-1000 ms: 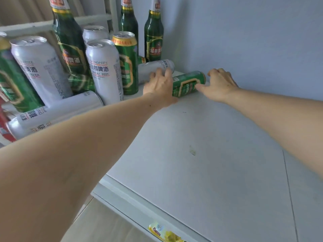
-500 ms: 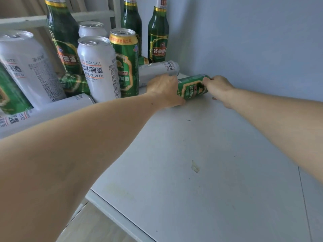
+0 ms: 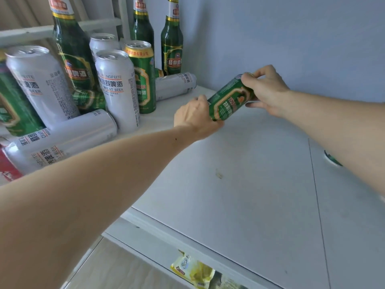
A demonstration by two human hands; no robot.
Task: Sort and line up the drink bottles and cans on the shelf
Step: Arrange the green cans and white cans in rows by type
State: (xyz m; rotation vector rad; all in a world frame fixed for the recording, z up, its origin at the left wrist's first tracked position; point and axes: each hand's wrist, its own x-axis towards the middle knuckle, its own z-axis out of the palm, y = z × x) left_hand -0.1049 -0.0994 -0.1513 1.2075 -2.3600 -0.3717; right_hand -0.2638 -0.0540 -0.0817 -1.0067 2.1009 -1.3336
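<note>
A small green can (image 3: 229,100) is tilted above the white shelf (image 3: 239,184), held by both my hands. My left hand (image 3: 193,116) grips its lower end, and my right hand (image 3: 265,88) grips its upper end. To the left stand several white cans (image 3: 118,88) and a green can (image 3: 143,78). Three green bottles (image 3: 171,38) stand at the back. A white can (image 3: 177,84) lies on its side behind my left hand, and another white can (image 3: 68,138) lies at the front left.
A blue wall (image 3: 291,38) rises close behind the shelf. A green object (image 3: 332,158) shows partly under my right forearm. A yellow packet (image 3: 191,270) lies below the shelf's front edge. A red object (image 3: 8,167) sits at the far left.
The small green can was lying on the shelf; both hands took hold of it and lifted it, tilting its right end upward.
</note>
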